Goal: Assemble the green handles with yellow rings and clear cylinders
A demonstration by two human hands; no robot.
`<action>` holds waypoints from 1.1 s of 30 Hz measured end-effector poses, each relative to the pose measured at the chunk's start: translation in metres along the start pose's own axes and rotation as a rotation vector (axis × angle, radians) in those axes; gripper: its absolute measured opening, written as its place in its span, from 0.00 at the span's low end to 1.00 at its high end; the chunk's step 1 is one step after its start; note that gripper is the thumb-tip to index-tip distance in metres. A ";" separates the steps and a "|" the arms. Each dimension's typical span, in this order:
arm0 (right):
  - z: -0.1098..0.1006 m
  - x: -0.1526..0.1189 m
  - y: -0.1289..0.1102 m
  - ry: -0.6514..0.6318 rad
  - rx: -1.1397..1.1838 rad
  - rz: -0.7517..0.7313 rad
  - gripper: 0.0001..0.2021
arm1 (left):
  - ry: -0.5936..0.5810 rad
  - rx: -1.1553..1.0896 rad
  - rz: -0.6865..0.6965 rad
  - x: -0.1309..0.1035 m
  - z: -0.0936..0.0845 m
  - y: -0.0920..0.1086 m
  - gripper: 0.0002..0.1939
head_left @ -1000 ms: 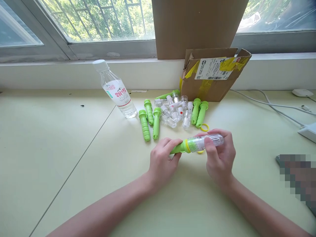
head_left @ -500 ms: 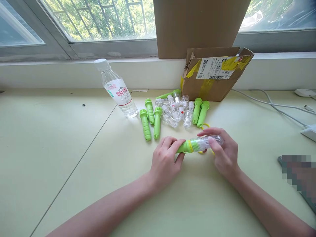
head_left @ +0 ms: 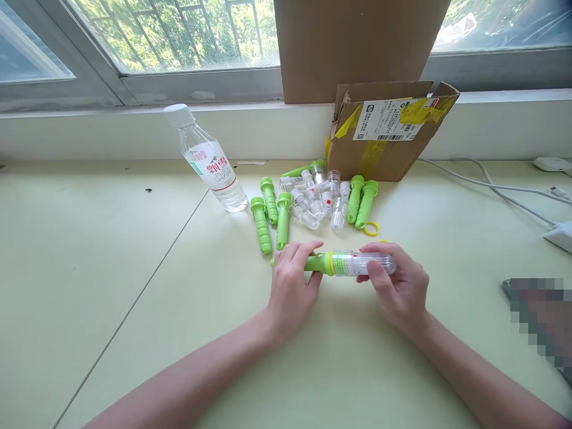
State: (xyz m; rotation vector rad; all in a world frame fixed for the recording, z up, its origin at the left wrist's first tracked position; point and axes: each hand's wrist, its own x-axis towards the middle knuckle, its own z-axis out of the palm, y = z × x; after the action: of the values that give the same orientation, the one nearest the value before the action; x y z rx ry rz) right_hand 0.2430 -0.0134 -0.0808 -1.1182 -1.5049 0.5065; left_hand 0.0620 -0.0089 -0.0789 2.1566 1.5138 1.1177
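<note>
My left hand (head_left: 292,283) is closed around a green plastic handle (head_left: 318,263), its narrow end poking out past the fingers. A clear ribbed tube (head_left: 357,263) is fitted over the handle's threaded end, with a yellow ring (head_left: 330,264) at the joint. My right hand (head_left: 406,286) grips the tube's rounded end between thumb and fingers. Handle and tube lie nearly level, just above or on the table; I cannot tell which. A loose yellow ring (head_left: 377,229) lies beyond the right hand, and another is mostly hidden behind its fingers.
Several green handles (head_left: 261,226) and several clear tubes with white inserts (head_left: 338,213) lie beyond my hands. A water bottle (head_left: 214,173) stands behind left, a cardboard box (head_left: 388,158) behind right. White cables (head_left: 496,187) and a partly blurred-out dark object (head_left: 507,289) are at the right.
The joined handle and tube have shifted left and turned closer to level. My left hand has slid along the handle, showing more of it. The loose yellow ring is more exposed.
</note>
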 end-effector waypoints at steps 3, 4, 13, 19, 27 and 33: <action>0.000 -0.005 0.002 -0.057 0.046 0.008 0.10 | -0.005 0.011 -0.028 0.001 0.000 0.000 0.24; 0.000 -0.006 0.002 -0.068 0.057 0.018 0.11 | -0.009 0.009 -0.029 0.001 0.000 0.000 0.23; 0.003 -0.003 -0.001 -0.011 0.002 0.091 0.07 | -0.012 -0.026 0.005 0.001 0.001 -0.001 0.21; 0.001 0.004 -0.003 0.055 -0.131 0.069 0.10 | -0.028 -0.011 0.003 0.001 0.001 0.001 0.21; 0.002 0.006 -0.003 0.097 -0.075 0.149 0.09 | -0.065 -0.029 0.079 0.000 -0.001 0.004 0.21; 0.002 0.007 -0.004 0.162 -0.009 0.214 0.08 | -0.080 -0.052 0.156 -0.001 0.001 0.002 0.20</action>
State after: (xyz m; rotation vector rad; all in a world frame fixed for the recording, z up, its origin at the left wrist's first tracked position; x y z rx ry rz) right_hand 0.2403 -0.0087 -0.0750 -1.3031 -1.2563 0.5418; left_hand 0.0636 -0.0101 -0.0782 2.2873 1.2882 1.0915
